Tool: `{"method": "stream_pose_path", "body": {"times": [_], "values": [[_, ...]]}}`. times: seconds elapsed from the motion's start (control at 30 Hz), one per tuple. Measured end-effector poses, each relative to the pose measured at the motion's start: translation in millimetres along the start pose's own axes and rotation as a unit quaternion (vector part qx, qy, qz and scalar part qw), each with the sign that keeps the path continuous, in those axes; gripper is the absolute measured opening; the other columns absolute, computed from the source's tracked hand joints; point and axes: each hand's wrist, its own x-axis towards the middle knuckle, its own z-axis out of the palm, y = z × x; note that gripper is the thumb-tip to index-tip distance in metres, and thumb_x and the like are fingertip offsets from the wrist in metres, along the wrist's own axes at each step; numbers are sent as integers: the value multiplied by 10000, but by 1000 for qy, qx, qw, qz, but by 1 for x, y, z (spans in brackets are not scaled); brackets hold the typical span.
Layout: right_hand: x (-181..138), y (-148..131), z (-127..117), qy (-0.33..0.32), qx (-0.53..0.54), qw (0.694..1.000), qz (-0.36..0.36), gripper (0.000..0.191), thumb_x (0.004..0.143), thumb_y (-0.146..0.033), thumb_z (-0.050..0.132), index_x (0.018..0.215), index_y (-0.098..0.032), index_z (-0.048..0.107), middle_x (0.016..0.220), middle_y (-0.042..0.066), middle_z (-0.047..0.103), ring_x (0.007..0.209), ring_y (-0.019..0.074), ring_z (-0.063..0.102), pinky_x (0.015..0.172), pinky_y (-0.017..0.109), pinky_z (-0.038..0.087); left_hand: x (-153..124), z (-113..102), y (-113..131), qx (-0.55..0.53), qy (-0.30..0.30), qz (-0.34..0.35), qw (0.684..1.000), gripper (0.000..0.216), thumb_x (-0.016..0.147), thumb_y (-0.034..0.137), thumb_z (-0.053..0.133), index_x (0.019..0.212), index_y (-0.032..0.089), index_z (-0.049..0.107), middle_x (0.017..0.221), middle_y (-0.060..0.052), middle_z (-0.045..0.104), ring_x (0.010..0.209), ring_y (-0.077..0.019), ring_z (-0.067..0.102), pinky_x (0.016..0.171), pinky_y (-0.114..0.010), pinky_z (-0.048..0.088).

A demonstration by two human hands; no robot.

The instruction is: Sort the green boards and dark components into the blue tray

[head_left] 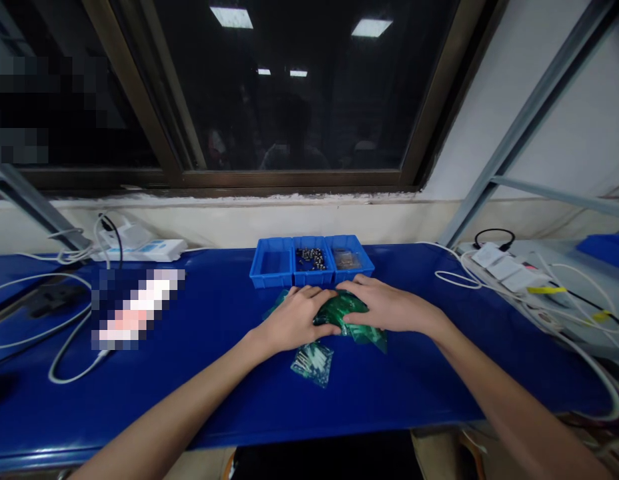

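Note:
A heap of crinkled green plastic bags [339, 308] lies on the blue tabletop in front of me. My left hand [297, 317] rests over its left side, thumb and fingers apart and curved across the plastic. From the right, my right hand [389, 303] reaches over the same heap, its thumb spread from the fingers. Both hands touch the heap and cover part of it, so its contents are hard to make out. Just nearer to me, a small clear packet [312, 364] holds several slim, pale pieces.
Three joined blue bins [272, 283] stand behind the hands: the left one looks bare inside, the middle holds small dark metal parts [312, 259], the right holds clear packets [346, 259]. Power strips [162, 250] and white cables [69, 381] lie at both sides. A window is behind.

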Motion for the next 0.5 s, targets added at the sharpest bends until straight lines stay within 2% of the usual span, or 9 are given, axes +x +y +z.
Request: {"method": "stream_pose_path", "body": {"times": [0.07, 0.17, 0.27, 0.4, 0.5], "values": [[2, -2, 1, 14, 6, 1000, -13, 533, 849, -496, 582, 1316, -248, 514, 1077, 105, 573, 915, 263, 604, 686, 342, 493, 3, 3, 1, -13, 15, -15, 1000, 631, 809, 532, 687, 1323, 233, 478, 1210, -103, 616, 1151, -336, 555, 937, -527, 438], [4, -3, 3, 26, 12, 999, -30, 533, 842, -483, 595, 1310, -245, 505, 1072, 103, 569, 908, 264, 597, 700, 356, 490, 6, 5, 2, -54, 38, -46, 997, 525, 820, 336, 700, 1284, 229, 479, 1109, -74, 655, 1046, -296, 624, 868, -459, 494], [6, -3, 5, 24, 17, 999, -31, 550, 844, -487, 587, 1325, -242, 485, 1095, 112, 571, 982, 290, 587, 735, 372, 494, 7, 6, 0, -99, 48, -64, 992, 517, 810, 177, 646, 1290, 239, 464, 979, -36, 670, 886, -248, 673, 755, -380, 529], [7, -3, 6, 33, 18, 999, -16, 622, 824, -499, 605, 1367, -235, 452, 1199, 140, 562, 1130, 343, 535, 796, 401, 499, 7, 7, -4, -101, 58, -55, 992, 529, 802, 114, 589, 1303, 226, 461, 973, -43, 662, 837, -226, 671, 714, -353, 531], [6, -5, 6, 36, 8, 999, 18, 669, 820, -535, 593, 1391, -219, 442, 1257, 172, 540, 1157, 376, 523, 827, 443, 497, 7, 6, -6, -67, 51, -45, 995, 505, 813, 103, 567, 1297, 219, 484, 978, -49, 655, 897, -234, 654, 742, -368, 532]]}}
